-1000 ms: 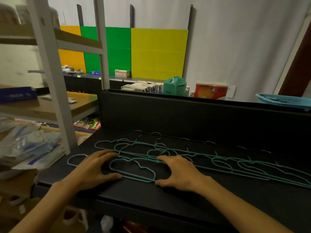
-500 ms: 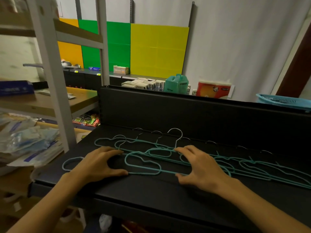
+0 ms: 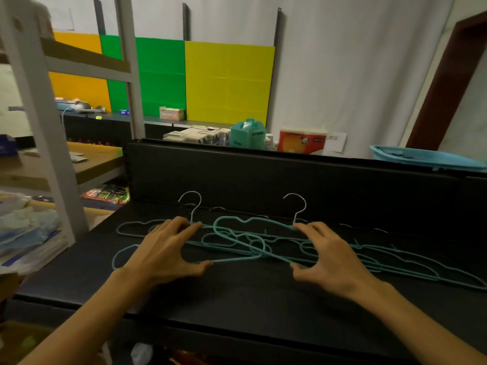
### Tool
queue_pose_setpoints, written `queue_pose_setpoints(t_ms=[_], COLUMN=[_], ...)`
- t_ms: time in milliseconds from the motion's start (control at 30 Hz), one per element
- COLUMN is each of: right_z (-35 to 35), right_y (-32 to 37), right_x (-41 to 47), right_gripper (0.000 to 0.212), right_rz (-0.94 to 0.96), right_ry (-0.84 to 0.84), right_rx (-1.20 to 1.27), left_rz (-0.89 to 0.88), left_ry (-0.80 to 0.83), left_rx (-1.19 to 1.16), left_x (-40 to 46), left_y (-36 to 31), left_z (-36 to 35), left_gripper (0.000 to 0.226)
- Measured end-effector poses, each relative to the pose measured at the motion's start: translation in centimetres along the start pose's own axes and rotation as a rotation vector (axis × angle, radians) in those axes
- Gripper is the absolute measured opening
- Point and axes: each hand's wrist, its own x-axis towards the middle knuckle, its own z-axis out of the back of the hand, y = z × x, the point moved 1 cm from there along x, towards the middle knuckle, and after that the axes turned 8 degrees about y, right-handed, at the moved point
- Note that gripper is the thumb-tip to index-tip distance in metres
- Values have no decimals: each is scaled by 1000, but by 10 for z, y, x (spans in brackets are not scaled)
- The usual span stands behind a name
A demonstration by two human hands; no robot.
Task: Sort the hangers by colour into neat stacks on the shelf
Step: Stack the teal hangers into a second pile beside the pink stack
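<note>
On shelf (image 3: 237, 293), hangers (image 3: 238, 234) now raised, hands apart

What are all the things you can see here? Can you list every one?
teal hangers: several, exact count unclear, teal with silver hooks, overlapping on the black shelf
black shelf: one, black, in front, with a black back panel
coloured panels: three, orange, green and yellow, on the far wall
teal carton: one, teal, behind the back panel
red and white pack: one, right of the teal carton
small boxes: a cluster, pale, left of the teal carton
blue basket: one, light blue, far right
grey rack: one, grey posts with wooden shelves, left
plastic packets: a pile, clear and blue, low left
left hand: one, pinching a hanger
right hand: one, pinching a hanger
</note>
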Motion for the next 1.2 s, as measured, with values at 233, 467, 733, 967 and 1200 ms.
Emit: queue_pose_setpoints(t_ms=[233,467,733,967,1200], right_z=[35,82,146,204,245], right_y=[-69,-150,-274,-368,-419], right_x=[-53,-123,-237,-325,-387], right_gripper=[96,96,99,97,95], right_rz=[-139,-224,-315,-397,-436], right_ry=[-34,-74,-111,-197,-267], right_rx=[4,-38,-81,-117,-168], left_rz=[-149,-275,-410,-559,-608], left_ry=[-40,-45,-74,-111,-87], left_rx=[108,49,142,-4,-40], left_x=[51,104,158,186,189], left_y=[-91,-206,-382,-528,-632], left_z=[-2,-23,-44,-62,-74], left_gripper=[94,95,95,92,86])
